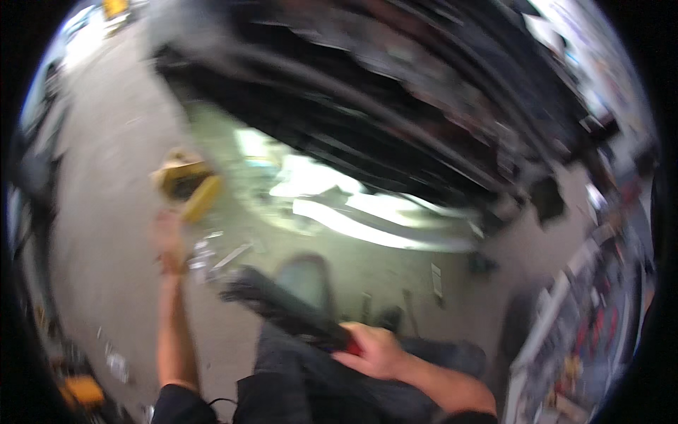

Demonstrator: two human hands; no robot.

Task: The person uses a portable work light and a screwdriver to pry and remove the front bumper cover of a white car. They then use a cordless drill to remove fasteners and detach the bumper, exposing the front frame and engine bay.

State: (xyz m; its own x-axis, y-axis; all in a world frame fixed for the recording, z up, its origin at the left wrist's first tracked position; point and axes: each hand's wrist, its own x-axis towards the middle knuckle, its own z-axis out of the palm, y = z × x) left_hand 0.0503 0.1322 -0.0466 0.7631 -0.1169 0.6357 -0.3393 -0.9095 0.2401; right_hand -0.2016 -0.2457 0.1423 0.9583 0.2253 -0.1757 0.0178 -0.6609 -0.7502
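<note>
Closed around the red end of a long dark tool [289, 304] is my right hand [374, 351]. The tool points up and left across my lap; blur hides its exact kind. My left hand [168, 240] reaches forward over the floor, its fingers smeared by motion. Just beyond it sits a yellow box-like container [185, 182] with a dark inside, and I cannot make out whether the hand touches it. Clear crumpled plastic [203, 258] and a thin light-coloured tool [233, 256] lie on the floor to the right of that hand.
A dark vehicle underside or front end [339, 92] looms over the far side. Bright light falls on a curved pale strip [367, 227] beneath it. A tool cart [593, 325] with assorted tools stands at right. Slim items, including a light strip [437, 280], lie on the floor.
</note>
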